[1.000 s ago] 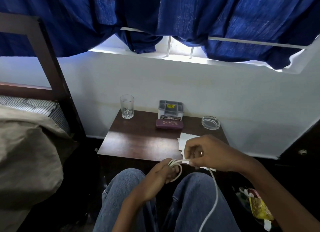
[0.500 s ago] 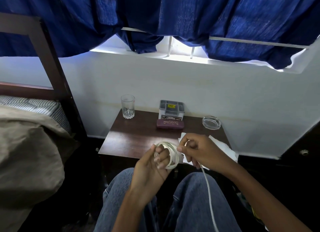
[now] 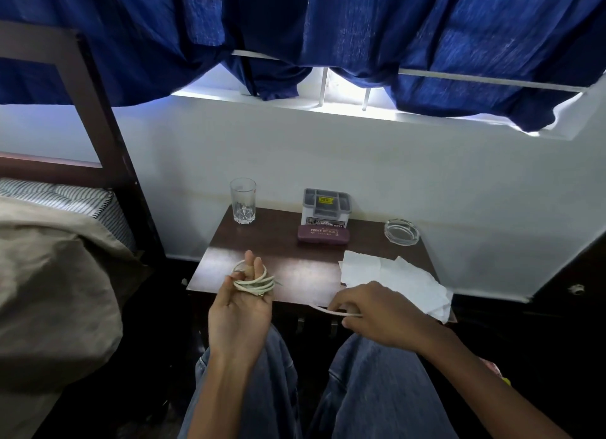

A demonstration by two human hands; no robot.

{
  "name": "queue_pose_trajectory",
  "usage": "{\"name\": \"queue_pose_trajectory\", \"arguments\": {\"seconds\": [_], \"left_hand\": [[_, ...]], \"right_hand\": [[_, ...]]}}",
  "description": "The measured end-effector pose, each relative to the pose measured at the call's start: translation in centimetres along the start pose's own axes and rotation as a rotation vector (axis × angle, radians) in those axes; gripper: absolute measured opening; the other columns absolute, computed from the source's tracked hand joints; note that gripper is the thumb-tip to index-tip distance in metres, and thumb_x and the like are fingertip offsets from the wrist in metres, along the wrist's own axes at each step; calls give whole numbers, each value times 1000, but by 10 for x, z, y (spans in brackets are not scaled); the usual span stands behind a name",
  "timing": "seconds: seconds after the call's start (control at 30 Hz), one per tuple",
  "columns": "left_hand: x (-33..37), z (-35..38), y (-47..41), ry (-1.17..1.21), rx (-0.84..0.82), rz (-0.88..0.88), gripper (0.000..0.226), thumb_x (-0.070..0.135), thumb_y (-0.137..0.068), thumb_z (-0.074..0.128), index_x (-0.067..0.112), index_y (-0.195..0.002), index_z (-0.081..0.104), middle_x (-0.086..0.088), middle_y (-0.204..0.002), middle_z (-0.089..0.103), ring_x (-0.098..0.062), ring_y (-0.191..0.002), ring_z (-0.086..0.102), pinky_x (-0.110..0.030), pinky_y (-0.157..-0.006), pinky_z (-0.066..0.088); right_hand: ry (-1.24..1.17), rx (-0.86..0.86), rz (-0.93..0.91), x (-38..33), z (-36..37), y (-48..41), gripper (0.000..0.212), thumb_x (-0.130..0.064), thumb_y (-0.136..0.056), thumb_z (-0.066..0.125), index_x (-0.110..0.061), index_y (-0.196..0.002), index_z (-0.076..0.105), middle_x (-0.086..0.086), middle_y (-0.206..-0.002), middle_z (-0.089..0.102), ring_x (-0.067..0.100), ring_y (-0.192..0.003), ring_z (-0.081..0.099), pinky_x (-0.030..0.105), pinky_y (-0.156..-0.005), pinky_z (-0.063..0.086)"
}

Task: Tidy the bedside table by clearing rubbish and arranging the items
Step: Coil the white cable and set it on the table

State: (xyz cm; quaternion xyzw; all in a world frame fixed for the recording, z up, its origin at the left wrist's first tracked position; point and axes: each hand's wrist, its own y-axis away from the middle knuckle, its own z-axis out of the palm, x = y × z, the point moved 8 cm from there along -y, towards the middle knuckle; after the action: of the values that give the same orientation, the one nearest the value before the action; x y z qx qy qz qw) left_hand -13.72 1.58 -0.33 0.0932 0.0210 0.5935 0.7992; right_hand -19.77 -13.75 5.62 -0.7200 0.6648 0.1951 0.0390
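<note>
Knees: blue jeans (image 3: pixel 377 389) fill the bottom of the view, just short of the bench's front edge.
Left hand: the left hand (image 3: pixel 237 317) is palm-up over the bench's front-left edge, fingers fairly straight and pointing away. Its grip is spread, not closed.
Task's thing: the white cable (image 3: pixel 254 282) is wound in several loops round those fingers, above the bench and not lying on it.
Right hand: the right hand (image 3: pixel 377 317) is at the front edge, its grip pinching a loose strand of the cable between thumb and fingertips.
Change: half a second ago the two hands were almost touching at the coil. Now the right one has drawn off to the right, well apart, with the strand pulled out.
Tissue: crumpled white tissue (image 3: pixel 393 281) on the front-right corner, more of it uncovered than before.
Bench: dark wooden bench (image 3: pixel 278 251), against the white wall.
Back row, unmoved: glass tumbler (image 3: pixel 243 200) at left, grey organiser box (image 3: pixel 326 207) with a maroon glasses case (image 3: pixel 323 235) just before it, and a glass ashtray (image 3: pixel 401 232) at right.
Beyond: blue curtain (image 3: pixel 328 21) above, and a bed (image 3: pixel 49 274) at left.
</note>
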Motion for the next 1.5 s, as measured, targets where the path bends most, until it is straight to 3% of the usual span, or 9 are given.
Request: {"name": "queue_pose_trajectory", "arguments": {"seconds": [0.17,0.33,0.57,0.67,0.77,0.9,1.2,1.37,1.5], "left_hand": [[-13,12,4,-767,10,224,34,19,-102,24,11,-102,57,-1,-113,66,-13,-105,63,-30,-99,39],[-58,23,23,-1340,-275,176,26,29,-96,38,17,-106,59,0,-107,66,-12,-98,63,-20,-83,48],[-69,26,28,-1412,-382,-54,30,24,-100,37,8,-81,55,5,-62,49,-5,-57,45,-16,-60,40],[-78,24,26,-1325,-379,-180,32,45,-83,48,19,-68,58,10,-53,40,-5,-48,35,-21,-53,33],[-82,22,28,-1191,-393,-265,25,44,-76,52,27,-58,57,10,-55,36,-3,-46,30,-14,-47,31],[-79,24,35,-1014,-420,-349,25,31,-85,47,15,-67,42,7,-57,36,-4,-49,32,-14,-50,33],[-82,25,32,-652,-245,-377,22,25,-88,50,6,-76,53,-4,-63,49,-15,-62,49,-30,-75,44],[-72,12,21,-1211,-174,-144,44,27,-100,32,0,-97,67,-14,-90,68,-21,-86,61,-35,-86,48],[-64,11,19,-1530,-215,94,43,40,-95,33,8,-96,61,-4,-81,61,-10,-70,56,-24,-65,48]], "right_hand": [[86,-59,-146,-29,6,11,22,-18,-90,50,-24,-106,63,-4,-102,65,18,-94,60,33,-77,47],[141,80,-263,-50,-16,18,23,-22,-94,41,-26,-104,62,-10,-109,57,13,-98,54,33,-78,44],[-34,216,-272,-29,-43,15,12,-28,-87,60,-32,-93,70,-28,-70,50,-11,-73,49,16,-65,38],[-111,266,-276,-22,-47,12,11,-34,-78,61,-28,-83,69,-21,-74,60,-2,-72,55,30,-67,48],[-221,284,-278,-14,-51,10,7,-27,-80,67,-23,-83,72,-12,-77,63,3,-74,57,23,-65,47],[-366,267,-237,-4,-52,6,11,-11,-84,67,-15,-91,75,-11,-78,58,-3,-72,54,7,-65,38],[-766,143,-91,4,-29,-3,18,-7,-89,59,-19,-94,71,1,-91,71,18,-76,63,23,-56,51],[-787,162,-13,13,-20,-8,18,-1,-91,54,-6,-98,70,4,-87,68,38,-74,62,31,-56,51],[-841,140,14,17,-16,-8,16,-1,-89,57,-4,-97,71,7,-86,69,38,-70,62,28,-53,52]]}}
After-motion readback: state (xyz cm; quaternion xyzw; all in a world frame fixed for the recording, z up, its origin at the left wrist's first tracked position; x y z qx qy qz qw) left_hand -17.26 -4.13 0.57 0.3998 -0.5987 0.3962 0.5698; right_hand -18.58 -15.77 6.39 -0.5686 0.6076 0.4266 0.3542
